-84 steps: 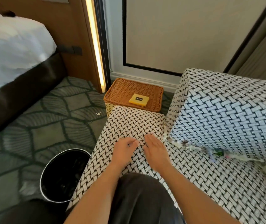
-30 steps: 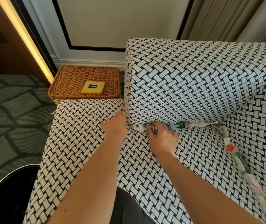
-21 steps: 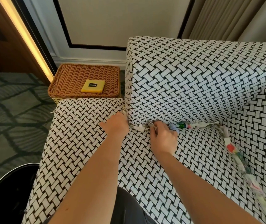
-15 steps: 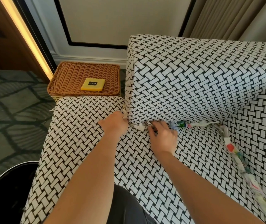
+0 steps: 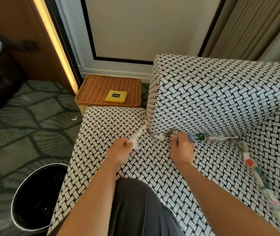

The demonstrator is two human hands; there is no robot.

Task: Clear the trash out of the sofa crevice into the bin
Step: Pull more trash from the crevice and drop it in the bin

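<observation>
The left hand (image 5: pixel 120 151) pinches a crumpled white strip (image 5: pixel 138 136), probably tissue, which stretches from its fingers to the crevice corner of the black-and-white woven sofa (image 5: pixel 221 99). The right hand (image 5: pixel 182 148) curls its fingers round a white crumpled wrapper (image 5: pixel 173 135) wedged there. Coloured crumpled wrappers (image 5: pixel 202 137) line the crevice just beyond. The round black bin (image 5: pixel 15 200) stands on the floor, left of the seat.

Both forearms extended forward. Left hand (image 5: pixel 120 150) pinches paper strip (image 5: pixel 137 138); right hand (image 5: pixel 183 149) fingers curled onto crevice trash (image 5: pixel 173 134).
</observation>
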